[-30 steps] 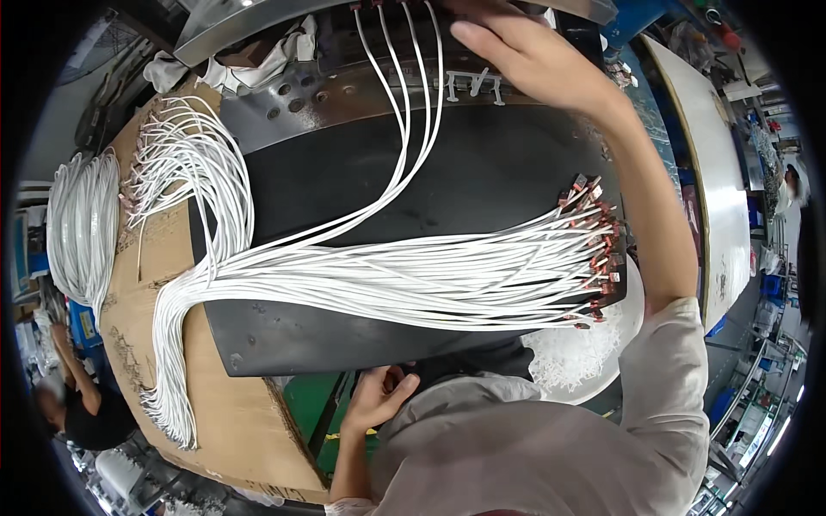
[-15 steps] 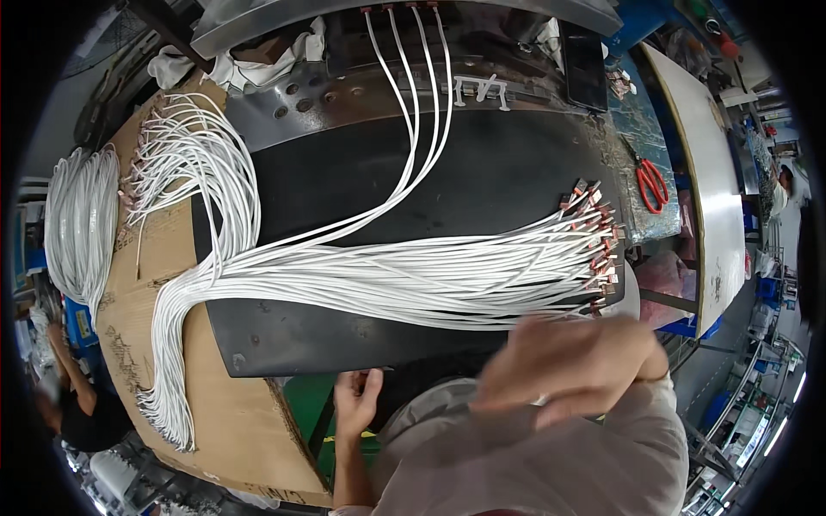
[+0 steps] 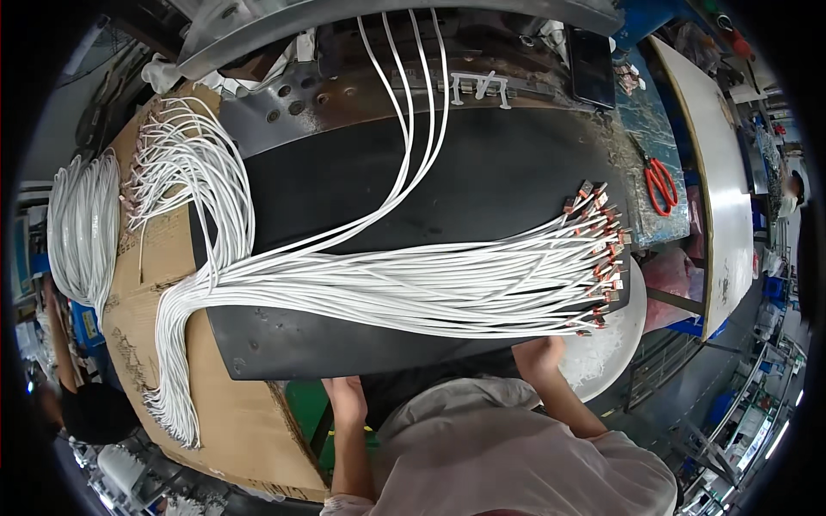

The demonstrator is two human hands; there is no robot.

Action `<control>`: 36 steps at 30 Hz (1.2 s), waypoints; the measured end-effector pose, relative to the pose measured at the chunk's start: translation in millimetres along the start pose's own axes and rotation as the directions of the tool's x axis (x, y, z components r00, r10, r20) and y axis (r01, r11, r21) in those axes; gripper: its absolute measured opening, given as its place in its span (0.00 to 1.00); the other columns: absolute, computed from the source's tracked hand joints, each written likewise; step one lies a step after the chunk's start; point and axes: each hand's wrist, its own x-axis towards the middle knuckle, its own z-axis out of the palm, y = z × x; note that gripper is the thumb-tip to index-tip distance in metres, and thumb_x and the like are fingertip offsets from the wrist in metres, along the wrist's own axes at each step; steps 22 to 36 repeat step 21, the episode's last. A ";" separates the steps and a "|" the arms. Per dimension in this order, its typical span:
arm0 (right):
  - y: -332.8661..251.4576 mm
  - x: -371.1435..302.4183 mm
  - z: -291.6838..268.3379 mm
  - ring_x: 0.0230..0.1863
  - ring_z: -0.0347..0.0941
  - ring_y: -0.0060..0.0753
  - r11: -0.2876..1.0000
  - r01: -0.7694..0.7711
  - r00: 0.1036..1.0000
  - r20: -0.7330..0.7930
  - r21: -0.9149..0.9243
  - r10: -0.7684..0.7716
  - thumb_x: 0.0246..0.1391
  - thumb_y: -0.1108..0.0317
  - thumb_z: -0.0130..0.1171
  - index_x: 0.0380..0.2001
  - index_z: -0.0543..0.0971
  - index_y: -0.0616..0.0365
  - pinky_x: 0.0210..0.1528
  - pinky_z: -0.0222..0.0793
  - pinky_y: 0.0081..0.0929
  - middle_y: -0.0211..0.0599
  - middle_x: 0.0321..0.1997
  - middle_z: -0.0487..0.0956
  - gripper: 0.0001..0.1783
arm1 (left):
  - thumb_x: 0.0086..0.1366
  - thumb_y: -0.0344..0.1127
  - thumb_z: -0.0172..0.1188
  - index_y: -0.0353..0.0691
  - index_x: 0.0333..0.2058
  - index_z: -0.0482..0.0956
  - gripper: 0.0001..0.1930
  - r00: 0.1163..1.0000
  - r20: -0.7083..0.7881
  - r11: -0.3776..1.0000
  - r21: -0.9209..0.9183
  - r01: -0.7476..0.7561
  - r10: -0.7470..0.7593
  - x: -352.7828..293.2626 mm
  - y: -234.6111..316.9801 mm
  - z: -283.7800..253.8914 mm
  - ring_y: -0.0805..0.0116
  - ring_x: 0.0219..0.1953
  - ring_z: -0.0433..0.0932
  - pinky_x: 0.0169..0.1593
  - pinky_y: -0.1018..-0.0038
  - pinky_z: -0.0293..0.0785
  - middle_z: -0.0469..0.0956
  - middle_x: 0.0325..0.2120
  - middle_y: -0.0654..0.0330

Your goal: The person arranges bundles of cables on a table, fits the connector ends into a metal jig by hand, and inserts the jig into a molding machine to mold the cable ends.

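A thick bundle of white cables (image 3: 404,288) lies across a black work surface (image 3: 335,172), with small metal-tipped plugs (image 3: 609,258) fanned at its right end. Several separate cables (image 3: 411,129) run from the bundle up to the metal bar (image 3: 396,19) at the back. My left hand (image 3: 346,399) is at the front edge of the surface, its fingers hidden beneath it. Also at that edge, farther right and just below the plug ends, is my right hand (image 3: 540,356). Its fingertips are hidden too, and neither hand touches the cables.
Cardboard (image 3: 237,421) carries the bundle's left part and looped cable ends (image 3: 215,163). A cable coil (image 3: 83,232) sits far left. Red-handled scissors (image 3: 661,186) and a dark phone-like slab (image 3: 591,69) lie right. A whitish round container (image 3: 624,344) stands below the right edge.
My right hand, blurred in front of my body before, has moved up to the table's front edge. My left hand has shifted slightly left, its thumb and fingers now less visible.
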 end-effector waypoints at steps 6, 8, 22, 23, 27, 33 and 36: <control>-5.3 1.1 15.1 0.78 0.56 0.41 0.989 -0.043 0.998 0.030 -0.141 0.048 0.64 0.40 0.54 0.72 0.63 0.56 0.78 0.49 0.45 0.34 0.76 0.65 0.42 | 0.77 0.32 0.50 0.36 0.62 0.65 0.18 0.997 -0.075 0.999 0.039 0.003 0.000 -0.8 4.9 -4.2 0.66 0.52 0.75 0.55 0.67 0.72 0.74 0.52 0.56; -4.8 4.1 10.6 0.78 0.55 0.41 0.986 -0.059 0.997 0.038 -0.154 0.065 0.63 0.39 0.54 0.72 0.63 0.56 0.79 0.48 0.45 0.34 0.77 0.64 0.44 | 0.78 0.35 0.48 0.40 0.52 0.71 0.10 0.991 -0.125 0.998 0.048 -0.037 0.043 2.0 5.5 3.8 0.66 0.34 0.77 0.38 0.68 0.74 0.78 0.38 0.58; -143.0 -7.7 186.6 0.22 0.72 0.17 0.439 0.528 0.526 0.686 -0.727 0.503 0.60 0.72 0.69 0.61 0.79 0.57 0.24 0.69 0.21 0.33 0.38 0.86 0.25 | 0.58 0.32 0.73 0.39 0.40 0.84 0.12 0.227 0.968 0.134 0.212 -0.968 0.108 -8.3 185.1 183.3 0.54 0.38 0.82 0.41 0.66 0.81 0.82 0.39 0.56; -143.0 -7.7 186.6 0.22 0.72 0.17 0.439 0.528 0.526 0.686 -0.727 0.503 0.60 0.72 0.69 0.61 0.79 0.57 0.24 0.69 0.21 0.33 0.38 0.86 0.25 | 0.58 0.32 0.73 0.39 0.40 0.84 0.12 0.227 0.968 0.134 0.212 -0.968 0.108 -8.3 185.1 183.3 0.54 0.38 0.82 0.41 0.66 0.81 0.82 0.39 0.56; -143.0 -7.7 186.6 0.22 0.72 0.17 0.439 0.528 0.526 0.686 -0.727 0.503 0.60 0.72 0.69 0.61 0.79 0.57 0.24 0.69 0.21 0.33 0.38 0.86 0.25 | 0.58 0.32 0.73 0.39 0.40 0.84 0.12 0.227 0.968 0.134 0.212 -0.968 0.108 -8.3 185.1 183.3 0.54 0.38 0.82 0.41 0.66 0.81 0.82 0.39 0.56; -143.0 -7.7 186.6 0.22 0.72 0.17 0.439 0.528 0.526 0.686 -0.727 0.503 0.60 0.72 0.69 0.61 0.79 0.57 0.24 0.69 0.21 0.33 0.38 0.86 0.25 | 0.58 0.32 0.73 0.39 0.40 0.84 0.12 0.227 0.968 0.134 0.212 -0.968 0.108 -8.3 185.1 183.3 0.54 0.38 0.82 0.41 0.66 0.81 0.82 0.39 0.56; -143.0 -7.7 186.6 0.22 0.72 0.17 0.439 0.528 0.526 0.686 -0.727 0.503 0.60 0.72 0.69 0.61 0.79 0.57 0.24 0.69 0.21 0.33 0.38 0.86 0.25 | 0.58 0.32 0.73 0.39 0.40 0.84 0.12 0.227 0.968 0.134 0.212 -0.968 0.108 -8.3 185.1 183.3 0.54 0.38 0.82 0.41 0.66 0.81 0.82 0.39 0.56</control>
